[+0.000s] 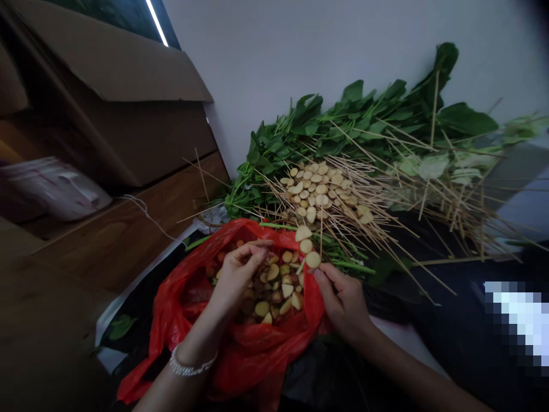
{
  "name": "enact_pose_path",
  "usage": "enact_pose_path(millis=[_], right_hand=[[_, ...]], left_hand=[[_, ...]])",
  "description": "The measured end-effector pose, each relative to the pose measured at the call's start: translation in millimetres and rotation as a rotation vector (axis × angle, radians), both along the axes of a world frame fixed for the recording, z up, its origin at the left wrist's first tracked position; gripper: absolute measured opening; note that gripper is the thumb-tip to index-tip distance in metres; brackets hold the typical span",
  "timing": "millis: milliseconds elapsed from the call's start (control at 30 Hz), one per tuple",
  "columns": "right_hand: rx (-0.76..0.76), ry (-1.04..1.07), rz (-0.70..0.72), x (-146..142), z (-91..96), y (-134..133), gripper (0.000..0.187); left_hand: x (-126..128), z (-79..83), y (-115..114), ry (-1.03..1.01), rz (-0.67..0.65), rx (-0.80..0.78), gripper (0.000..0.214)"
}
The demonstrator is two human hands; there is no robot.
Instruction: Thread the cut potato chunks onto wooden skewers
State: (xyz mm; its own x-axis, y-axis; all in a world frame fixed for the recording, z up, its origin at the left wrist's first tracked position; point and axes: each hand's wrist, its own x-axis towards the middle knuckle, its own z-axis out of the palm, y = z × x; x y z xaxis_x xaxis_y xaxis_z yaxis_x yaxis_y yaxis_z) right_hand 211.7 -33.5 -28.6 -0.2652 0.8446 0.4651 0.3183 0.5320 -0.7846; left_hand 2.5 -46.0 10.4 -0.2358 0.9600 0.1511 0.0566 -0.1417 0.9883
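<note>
Close by, low and left of the middle of the frame, a shiny pale beaded bracelet (189, 367) on the wrist of the left hand (238, 269). Just ahead, a crinkly red plastic bag (257, 346), wide open, with that hand over it. Thumb and fingertips bent close to each other, but no way to see if pinching anything. Right of the middle, at the bag's edge, the right hand (345, 297), thumb and finger pinching the low end of a thin wooden stick with three round, pale yellow slices (313, 260), held up in the air at a slant. Hard to see the wood itself behind the slices. Inside the bag, lots of loose, pale yellow slices with brown skin (273, 272), maybe potato.

Farther back, above the middle of the frame, a big pile of thin tan sticks with pale round slices on their ends (317, 184). Looks like lots done there. Plenty left too, going by the loose slices in the bag. One stick in hand, maybe partly filled, maybe full.

Behind the pile, long green leafy stalks (278, 146). Farther off, at upper left, a brown cardboard box (163, 134), and across the top, a plain pale wall (300, 51).
</note>
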Motion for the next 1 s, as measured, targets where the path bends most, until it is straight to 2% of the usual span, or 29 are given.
enact_pose_path(millis=[133,233,300,433,500,633,800,900,1000], right_hand=[[0.005,-0.014,0.005,1,-0.3,-2,0.026],[0.004,-0.017,0.022,1,-1.3,-3,0.026],[0.002,-0.013,0.03,0,-2.3,-4,0.026],[0.007,-0.027,0.025,0,-3.9,-6,0.024],[-0.002,-0.046,0.033,0,-4.0,-8,0.025],[-0.044,-0.074,0.07,-2,-4.4,-9,0.026],[-0.073,-0.08,0.085,-3,-7.1,-9,0.025],[-0.081,-0.072,0.089,-3,-8.2,-9,0.025],[-0.085,-0.065,0.096,-2,-8.5,-9,0.025]], left_hand=[[-12,0.8,-21,0.284,-0.086,-0.079,0.022],[-19,-7.0,-35,0.538,-0.176,-0.112,0.015],[-26,-12.5,-43,0.596,-0.211,-0.129,0.017],[-40,-16.6,-52,0.703,-0.121,-0.148,0.018],[-42,-15.8,-56,0.762,-0.133,-0.139,0.014],[-34,-18.3,-64,0.887,-0.202,-0.126,0.014],[-22,-29.5,-65,1.224,-0.132,-0.078,0.014],[-18,-27.9,-65,1.274,-0.15,-0.042,0.006],[-17,-15.0,-63,1.134,-0.221,-0.042,0.005]])
